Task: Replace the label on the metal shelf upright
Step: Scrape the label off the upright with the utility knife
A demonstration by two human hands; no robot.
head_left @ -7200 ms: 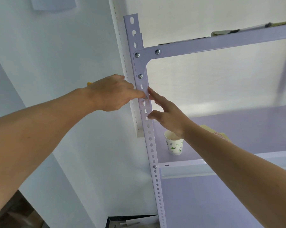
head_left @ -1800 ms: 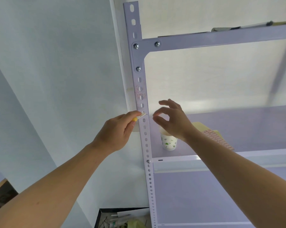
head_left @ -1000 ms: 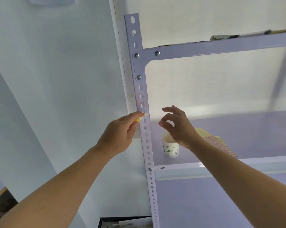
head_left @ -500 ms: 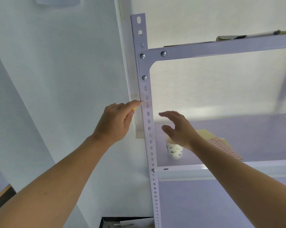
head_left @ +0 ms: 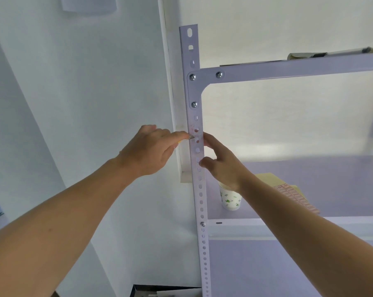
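Head view — left hand (head_left: 148, 150) with blade (head_left: 191, 137) against upright (head_left: 195, 133)

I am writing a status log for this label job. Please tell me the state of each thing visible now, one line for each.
left hand: closed on a small blade tool, tip against the upright
right hand: open, fingers touching the upright's right edge
blade tool: held, tip on the residue patch
metal upright: standing, reddish label residue on it
paper cup: upright on the shelf
label sheet: lying flat on the shelf
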